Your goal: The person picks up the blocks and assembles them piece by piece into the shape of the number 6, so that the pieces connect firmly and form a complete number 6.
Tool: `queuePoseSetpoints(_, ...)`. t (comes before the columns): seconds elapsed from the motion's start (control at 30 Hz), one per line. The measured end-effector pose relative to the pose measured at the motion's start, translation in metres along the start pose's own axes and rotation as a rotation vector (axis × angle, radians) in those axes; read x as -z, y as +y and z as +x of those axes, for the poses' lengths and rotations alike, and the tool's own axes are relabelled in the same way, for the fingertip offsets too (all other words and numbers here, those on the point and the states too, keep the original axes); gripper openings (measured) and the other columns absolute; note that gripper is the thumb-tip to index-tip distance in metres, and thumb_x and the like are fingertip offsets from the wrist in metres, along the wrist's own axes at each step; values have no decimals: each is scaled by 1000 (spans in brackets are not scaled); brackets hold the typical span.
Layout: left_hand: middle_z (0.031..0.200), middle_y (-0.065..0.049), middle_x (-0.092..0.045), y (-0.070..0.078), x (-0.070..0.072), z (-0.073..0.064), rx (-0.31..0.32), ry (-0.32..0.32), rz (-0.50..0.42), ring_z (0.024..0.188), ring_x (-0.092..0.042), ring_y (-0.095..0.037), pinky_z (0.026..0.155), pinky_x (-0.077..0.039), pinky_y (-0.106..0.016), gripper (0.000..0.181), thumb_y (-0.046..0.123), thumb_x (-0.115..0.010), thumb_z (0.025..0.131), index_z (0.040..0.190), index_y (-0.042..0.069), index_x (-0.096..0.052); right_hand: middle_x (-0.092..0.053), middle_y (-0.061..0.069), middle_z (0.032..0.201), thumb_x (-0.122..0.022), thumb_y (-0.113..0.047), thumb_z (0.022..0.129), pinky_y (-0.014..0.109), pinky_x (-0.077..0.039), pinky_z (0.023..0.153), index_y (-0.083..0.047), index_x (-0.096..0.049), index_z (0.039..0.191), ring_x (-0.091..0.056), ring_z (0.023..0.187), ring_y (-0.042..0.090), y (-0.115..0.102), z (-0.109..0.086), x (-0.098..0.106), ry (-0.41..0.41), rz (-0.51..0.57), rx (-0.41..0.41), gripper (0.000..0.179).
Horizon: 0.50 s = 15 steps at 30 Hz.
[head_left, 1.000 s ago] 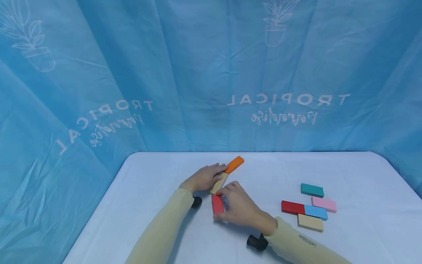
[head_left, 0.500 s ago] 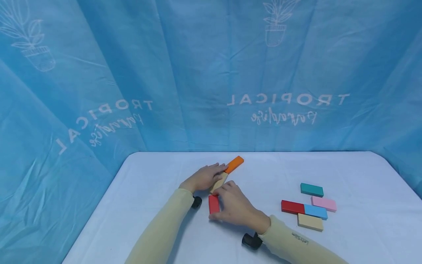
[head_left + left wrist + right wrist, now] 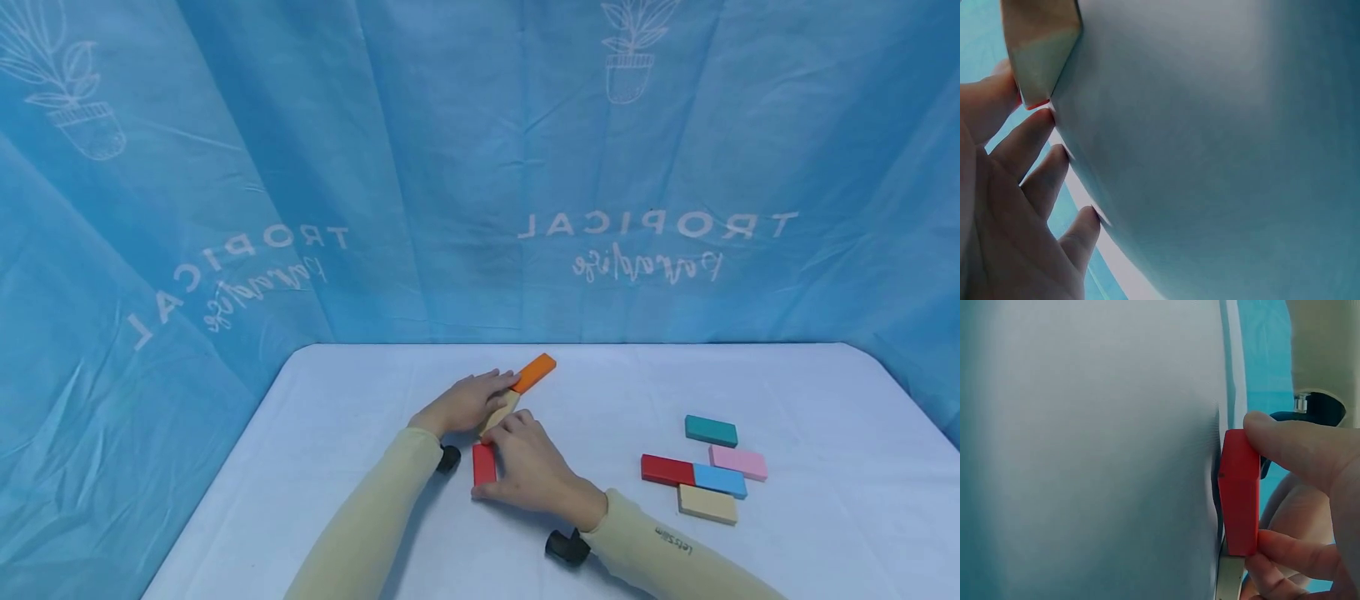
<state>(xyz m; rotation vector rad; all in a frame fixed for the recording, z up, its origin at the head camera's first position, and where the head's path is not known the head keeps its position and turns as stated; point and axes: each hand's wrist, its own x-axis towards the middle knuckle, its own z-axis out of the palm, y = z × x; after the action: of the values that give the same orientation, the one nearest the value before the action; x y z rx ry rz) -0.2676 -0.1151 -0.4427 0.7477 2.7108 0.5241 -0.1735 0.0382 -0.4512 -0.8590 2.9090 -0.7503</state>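
A red block (image 3: 484,464) lies on the white table, gripped by my right hand (image 3: 528,468). In the right wrist view, the thumb presses one end of the red block (image 3: 1240,500) and the fingertips its other end. Just beyond it, a beige wooden block (image 3: 501,412) runs diagonally up to an orange block (image 3: 535,372). My left hand (image 3: 467,403) holds the beige block near where it meets the orange one. From the left wrist, thumb and index finger straddle the end of the beige block (image 3: 1041,56); the other fingers extend and touch the table.
To the right lie a teal block (image 3: 711,430), a pink block (image 3: 738,462), a dark red block (image 3: 667,469), a light blue block (image 3: 720,481) and another beige block (image 3: 707,504). A blue curtain (image 3: 465,167) hangs behind the table (image 3: 360,392).
My right hand has shifted slightly left with the red block, which now stands straighter below the beige block's near end. The left hand has stayed in place.
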Motion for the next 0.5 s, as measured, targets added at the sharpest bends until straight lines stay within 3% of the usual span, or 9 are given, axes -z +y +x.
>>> queuePoseSetpoints(0.5,159,-4,-39,1,2,-2,-2,-1,-11,149,-30,-25,122,-20,-51,50,25,-50,107,156,22,-40,-61,1,106,-87,-50,72,34,-47,83,-10,-68,117,-47,106,20,1,4,-3,11,-19,-3,63)
